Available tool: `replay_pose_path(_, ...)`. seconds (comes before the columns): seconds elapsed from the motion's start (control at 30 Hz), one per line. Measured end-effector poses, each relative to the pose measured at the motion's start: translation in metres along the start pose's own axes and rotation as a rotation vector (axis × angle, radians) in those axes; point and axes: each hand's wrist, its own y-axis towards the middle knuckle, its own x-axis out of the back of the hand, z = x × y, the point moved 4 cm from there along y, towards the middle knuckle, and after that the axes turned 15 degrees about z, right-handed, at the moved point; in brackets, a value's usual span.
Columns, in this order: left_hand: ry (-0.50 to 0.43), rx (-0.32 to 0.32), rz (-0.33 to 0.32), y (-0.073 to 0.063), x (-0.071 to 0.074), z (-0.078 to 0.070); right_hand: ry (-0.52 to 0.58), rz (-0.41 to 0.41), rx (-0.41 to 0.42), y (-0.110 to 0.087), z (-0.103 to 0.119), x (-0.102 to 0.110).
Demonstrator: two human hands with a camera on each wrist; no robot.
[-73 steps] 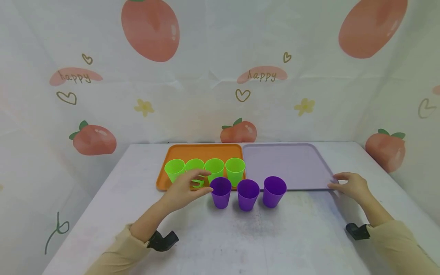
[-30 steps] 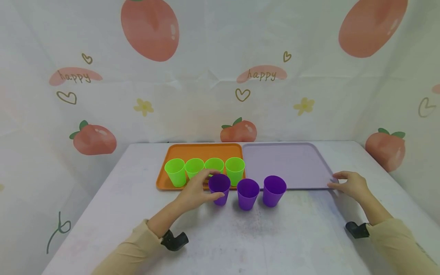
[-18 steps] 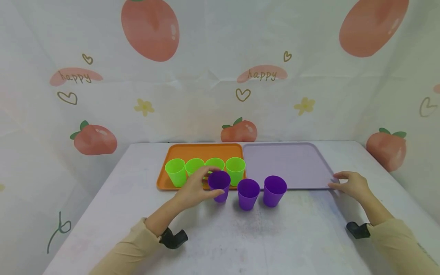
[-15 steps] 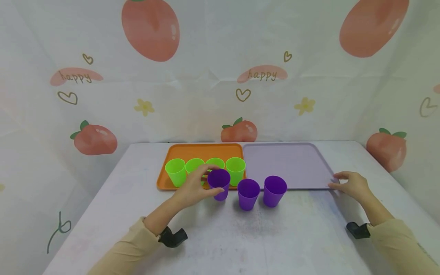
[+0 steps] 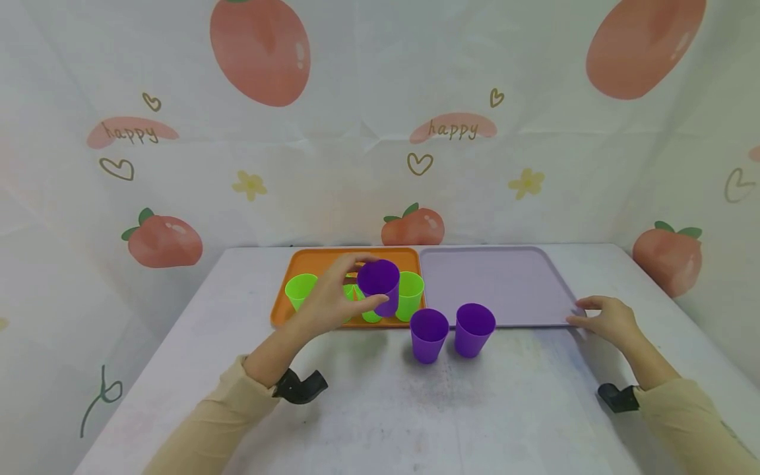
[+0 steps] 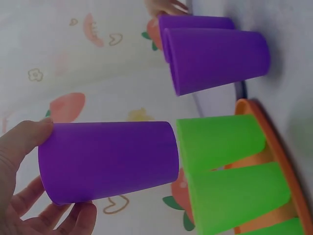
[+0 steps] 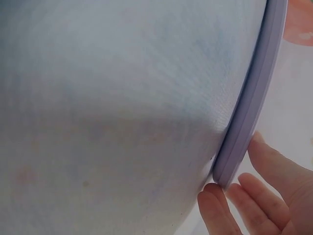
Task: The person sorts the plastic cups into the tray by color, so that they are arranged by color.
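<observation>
My left hand (image 5: 328,302) grips a purple cup (image 5: 380,285) by its rim, thumb on the near side and fingers on the far side. The cup is raised above the table, in front of the green cups (image 5: 411,297), and hides some of them in the head view. Seen from the left wrist, this purple cup (image 6: 110,159) has its base toward the green cups. Two more purple cups (image 5: 429,335) stand upright on the table. At the near right corner of the lavender tray (image 5: 493,285), my right hand (image 5: 611,322) pinches the rim between thumb and fingers.
An orange tray (image 5: 317,258) holds the several green cups in a row along its near side. The lavender tray lies against its right edge, with nothing on it. Behind the white table (image 5: 505,409) hangs a printed cloth (image 5: 368,132).
My left hand has closed round the leftmost purple cup and lifted it from the table, up and away toward the orange tray. The right hand and the other cups have stayed put.
</observation>
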Motion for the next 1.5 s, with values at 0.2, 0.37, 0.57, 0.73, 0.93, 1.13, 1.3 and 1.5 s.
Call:
replay_pose_path(0.2, -0.028, -0.025, -0.014, 0.014, 0.006, -0.01, -0.001, 0.001, 0.002, -0.001, 0.001, 0.0)
replay_pose_path(0.37, -0.032, -0.048, -0.018, 0.029, 0.005, -0.015, -0.001, 0.002, -0.001, -0.002, 0.002, 0.0)
replay_pose_path(0.57, -0.068, -0.07, -0.016, 0.047, 0.0, -0.015, 0.0, 0.008, -0.001, -0.002, 0.003, 0.001)
replay_pose_path(0.73, -0.081, -0.059, 0.012, 0.059, -0.006, -0.013, 0.007, 0.019, -0.01, -0.002, 0.003, 0.0)
replay_pose_path(0.93, -0.088, -0.073, 0.054, 0.072, -0.018, -0.011, 0.009, 0.025, -0.015, -0.003, 0.002, -0.001)
replay_pose_path(1.13, -0.077, -0.027, 0.128, 0.086, -0.034, -0.008, 0.0, 0.018, -0.006, -0.002, 0.002, 0.0)
replay_pose_path(1.3, -0.021, 0.035, 0.186, 0.096, -0.048, -0.002, 0.005, 0.016, -0.004, -0.003, 0.004, 0.0)
replay_pose_path(1.5, 0.073, 0.042, 0.243, 0.105, -0.062, 0.005, 0.012, 0.017, -0.005, -0.002, 0.003, 0.0)
